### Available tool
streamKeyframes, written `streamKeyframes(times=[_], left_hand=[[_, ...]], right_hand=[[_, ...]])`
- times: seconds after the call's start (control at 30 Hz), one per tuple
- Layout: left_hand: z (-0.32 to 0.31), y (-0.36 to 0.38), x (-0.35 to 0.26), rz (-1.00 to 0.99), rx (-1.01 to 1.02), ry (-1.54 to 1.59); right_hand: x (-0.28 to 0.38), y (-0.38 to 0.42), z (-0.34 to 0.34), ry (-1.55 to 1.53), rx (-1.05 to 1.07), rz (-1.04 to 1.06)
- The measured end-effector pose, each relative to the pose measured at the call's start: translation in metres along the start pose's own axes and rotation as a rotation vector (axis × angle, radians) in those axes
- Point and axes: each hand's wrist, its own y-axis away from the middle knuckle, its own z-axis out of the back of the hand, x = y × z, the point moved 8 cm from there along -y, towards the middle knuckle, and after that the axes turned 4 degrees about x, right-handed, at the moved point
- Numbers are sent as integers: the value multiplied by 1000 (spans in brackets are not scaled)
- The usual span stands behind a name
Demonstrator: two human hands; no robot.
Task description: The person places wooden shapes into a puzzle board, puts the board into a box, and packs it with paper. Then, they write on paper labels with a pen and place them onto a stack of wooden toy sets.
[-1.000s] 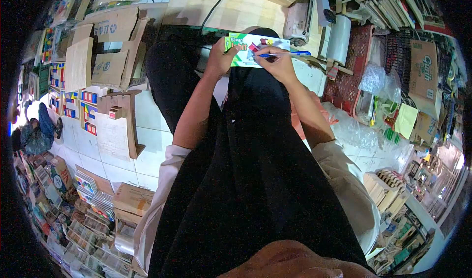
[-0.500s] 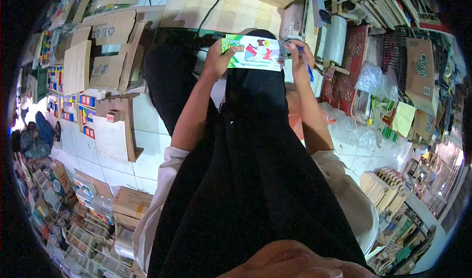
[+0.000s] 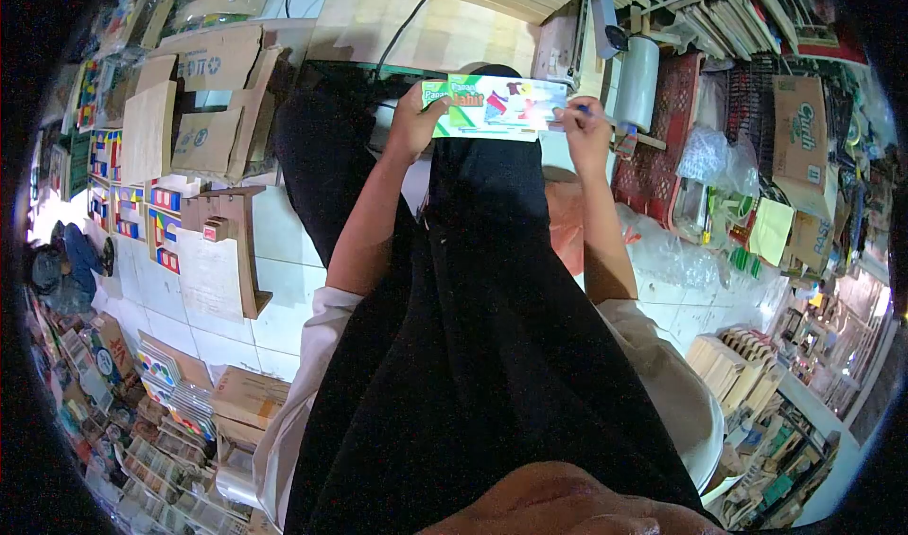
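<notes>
My left hand (image 3: 412,123) is closed on the left end of some printed cards (image 3: 440,130), its thumb on top. They are white and green with "Papan Jahit" lettering and small clothes pictures. The upper card (image 3: 520,109) lies shifted to the right over another, and glare whitens its right end. My right hand (image 3: 588,136) is closed in a pinch at that right end. A slim blue pen-like thing (image 3: 584,111) sits between its fingers, mostly hidden. The cards are above my dark-clothed lap (image 3: 487,185).
Ahead stands a pale wooden surface (image 3: 397,24) with a black cable (image 3: 402,38). Cardboard (image 3: 213,71) and a wooden frame (image 3: 248,251) lie left. To the right are a plastic roll (image 3: 640,81), a red crate (image 3: 662,171) and plastic wrap (image 3: 672,251). A person (image 3: 76,251) is at far left.
The upper card has slid right, showing more of the card beneath. My right hand has turned and moved slightly right and down, and the blue pen-like thing no longer points down beside it.
</notes>
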Motion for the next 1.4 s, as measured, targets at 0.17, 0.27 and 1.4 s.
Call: streamKeyframes(times=[0.17, 0.27, 1.4], left_hand=[[9, -10, 16, -46, -10, -68], [5, -10, 20, -34, 22, 25], [-1, -1, -3, 11, 21, -279]], right_hand=[[112, -22, 31, -7, -134, 409], [175, -75, 47, -249, -171, 535], [17, 9, -105, 128, 437, 214]])
